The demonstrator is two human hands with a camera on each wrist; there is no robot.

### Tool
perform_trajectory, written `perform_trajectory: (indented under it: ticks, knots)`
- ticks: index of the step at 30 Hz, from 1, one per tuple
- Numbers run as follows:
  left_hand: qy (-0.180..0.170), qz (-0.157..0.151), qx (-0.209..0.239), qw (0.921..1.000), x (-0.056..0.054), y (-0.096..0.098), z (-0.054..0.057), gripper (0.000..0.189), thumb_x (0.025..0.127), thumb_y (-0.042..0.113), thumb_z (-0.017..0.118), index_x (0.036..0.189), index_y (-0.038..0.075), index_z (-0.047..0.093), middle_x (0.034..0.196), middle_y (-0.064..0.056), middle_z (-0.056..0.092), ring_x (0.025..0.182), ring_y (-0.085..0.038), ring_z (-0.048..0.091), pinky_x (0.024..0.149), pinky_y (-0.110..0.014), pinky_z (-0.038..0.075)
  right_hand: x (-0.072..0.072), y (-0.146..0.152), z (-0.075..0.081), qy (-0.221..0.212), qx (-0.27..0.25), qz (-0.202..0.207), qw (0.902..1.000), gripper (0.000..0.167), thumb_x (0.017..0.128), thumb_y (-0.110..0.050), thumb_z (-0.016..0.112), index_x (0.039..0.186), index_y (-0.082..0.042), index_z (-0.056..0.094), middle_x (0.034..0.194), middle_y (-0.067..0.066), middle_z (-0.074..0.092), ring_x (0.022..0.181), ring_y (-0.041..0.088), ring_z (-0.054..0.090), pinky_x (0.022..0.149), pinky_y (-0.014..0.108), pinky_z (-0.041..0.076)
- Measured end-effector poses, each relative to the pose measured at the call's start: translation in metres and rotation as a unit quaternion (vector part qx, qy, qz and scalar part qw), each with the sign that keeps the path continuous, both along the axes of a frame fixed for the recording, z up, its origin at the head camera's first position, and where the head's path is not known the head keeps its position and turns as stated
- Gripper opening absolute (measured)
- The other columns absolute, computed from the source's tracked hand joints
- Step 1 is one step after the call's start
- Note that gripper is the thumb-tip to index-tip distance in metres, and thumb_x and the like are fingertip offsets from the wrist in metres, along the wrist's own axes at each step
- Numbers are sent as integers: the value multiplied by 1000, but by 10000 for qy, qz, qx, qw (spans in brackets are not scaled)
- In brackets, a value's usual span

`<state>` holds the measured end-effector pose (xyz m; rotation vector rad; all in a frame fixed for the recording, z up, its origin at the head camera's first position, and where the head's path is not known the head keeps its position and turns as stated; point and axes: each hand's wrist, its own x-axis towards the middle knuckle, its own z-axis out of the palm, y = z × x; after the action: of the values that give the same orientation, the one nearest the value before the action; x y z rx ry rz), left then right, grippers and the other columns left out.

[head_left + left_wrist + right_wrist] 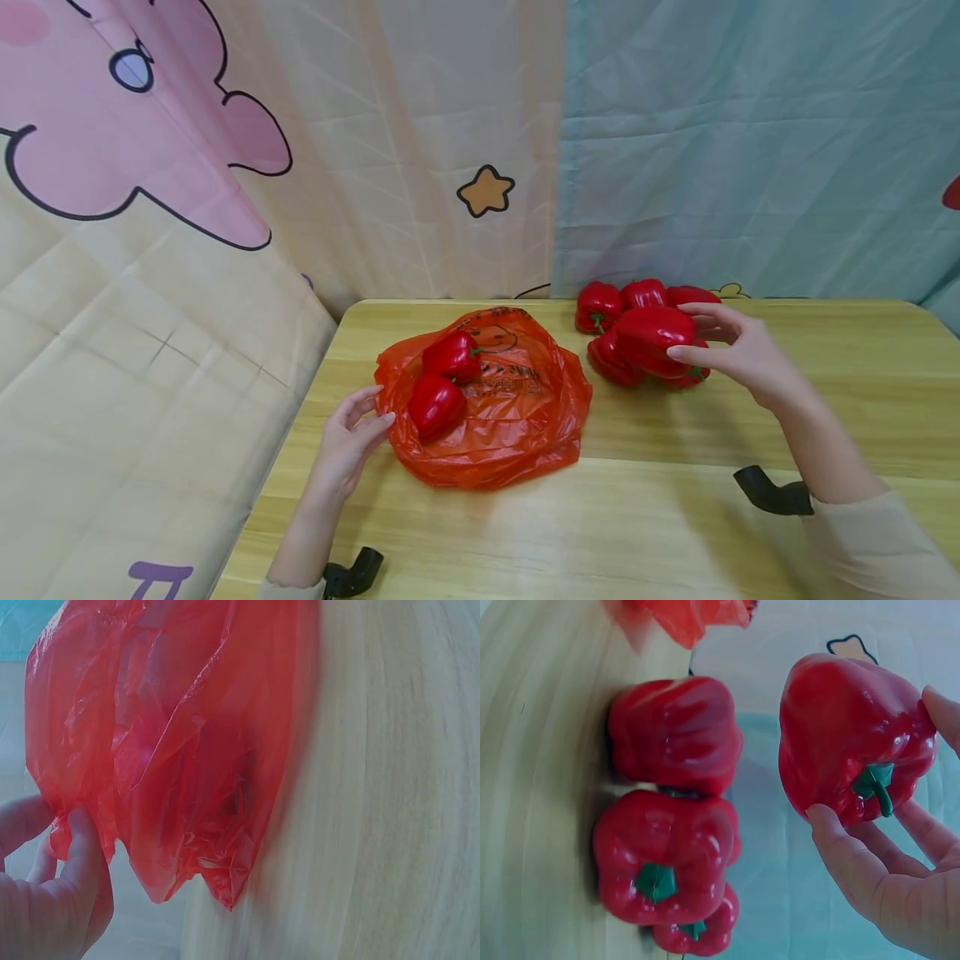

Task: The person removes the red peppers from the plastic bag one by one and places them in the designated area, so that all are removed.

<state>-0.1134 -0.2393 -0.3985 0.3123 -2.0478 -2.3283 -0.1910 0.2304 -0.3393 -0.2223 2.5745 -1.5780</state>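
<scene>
My left hand [351,437] pinches the left edge of a red plastic bag [517,433], which lies spread with its mouth open on the table. Inside the bag, toward its left side, sit two red bell peppers [437,406] with green stems. On the right, my right hand [738,350] grips another red bell pepper [847,735] between thumb and fingers, lifted above a group of several more peppers [598,307]. In the left wrist view the bag's film [180,750] bunches at the thumb and fingertips.
The wooden table [510,533] ends at the back against a printed curtain [465,100]. More light fabric [150,400] hangs along the left side. The pepper group stands near the back edge, right of the bag. Black wrist mounts [772,492] sit on both forearms.
</scene>
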Motion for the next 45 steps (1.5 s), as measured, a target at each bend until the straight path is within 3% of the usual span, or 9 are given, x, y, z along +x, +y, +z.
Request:
perform_trajectory:
  ticks: [11, 21, 27, 37, 45]
  knots:
    - [-2, 56, -18, 10000, 0, -1, -2, 42, 86, -8, 58, 125, 2, 44, 104, -2, 54, 82, -12, 62, 78, -27, 54, 6, 25, -6, -130, 203, -496, 9985, 66, 86, -31, 67, 140, -12, 36, 120, -1, 44, 100, 12, 44, 69, 24, 52]
    - [-68, 90, -43, 9999, -1, -1, -3, 42, 86, -7, 58, 125, 3, 44, 105, -3, 54, 82, -12, 61, 78, -26, 54, 10, 45, -11, -33, 288, -742, 9968, 56, 88, -28, 65, 138, -21, 41, 108, -18, 45, 93, 3, 46, 66, 20, 50]
    - [-141, 166, -26, 9998, -1, -1, -4, 42, 86, -8, 58, 123, 5, 45, 105, -2, 53, 81, -12, 61, 78, -26, 54, 14, 55, -13, 17, 260, -857, 9960, 52, 88, -27, 65, 135, -25, 43, 107, -20, 45, 91, 1, 47, 64, 19, 50]
    - [-118, 113, -62, 9998, -1, 0, -2, 43, 86, -8, 58, 126, 2, 44, 105, -3, 53, 84, -13, 61, 78, -26, 53, 14, 76, -22, -161, 397, -1114, 9929, 63, 87, -31, 65, 143, -23, 36, 109, -14, 41, 87, -3, 46, 63, 16, 49]
    - [-125, 104, -105, 9998, -1, 0, -2, 44, 86, -8, 58, 126, 3, 43, 105, -3, 53, 84, -12, 61, 79, -26, 53, 15, 85, -30, -227, 373, -1308, 9905, 61, 87, -32, 65, 141, -25, 37, 109, -15, 39, 87, 3, 42, 62, 17, 50]
